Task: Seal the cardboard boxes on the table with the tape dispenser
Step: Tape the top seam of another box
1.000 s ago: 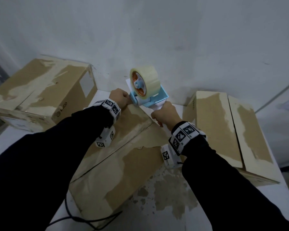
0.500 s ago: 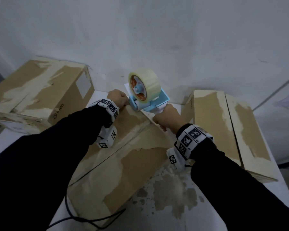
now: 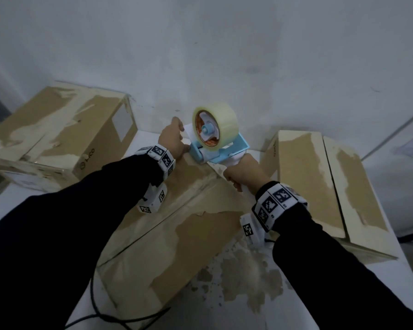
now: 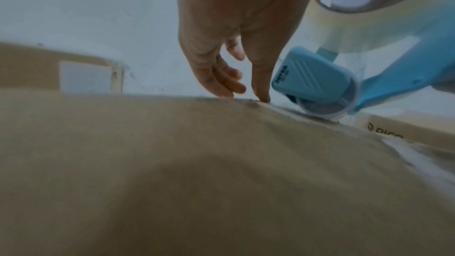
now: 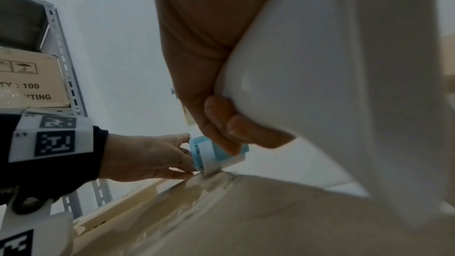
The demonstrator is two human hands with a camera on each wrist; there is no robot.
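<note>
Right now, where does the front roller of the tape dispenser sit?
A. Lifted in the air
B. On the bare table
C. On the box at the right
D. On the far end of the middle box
D: the tape dispenser, held by the right hand, has its roller on the middle box at its far edge, beside the left hand.

the blue tape dispenser point(image 4: 312, 79) is showing a small raised word on its front guard, too blurred to spell. the cardboard box at the table's right edge point(image 4: 403, 133) is showing "pico" beside a round logo. the box on the metal shelf point(image 5: 29, 79) is reading "ty : 100" and "ting", with an umbrella symbol above. the box at the table's left corner point(image 3: 88, 156) is carrying a blurred logo and word.
</note>
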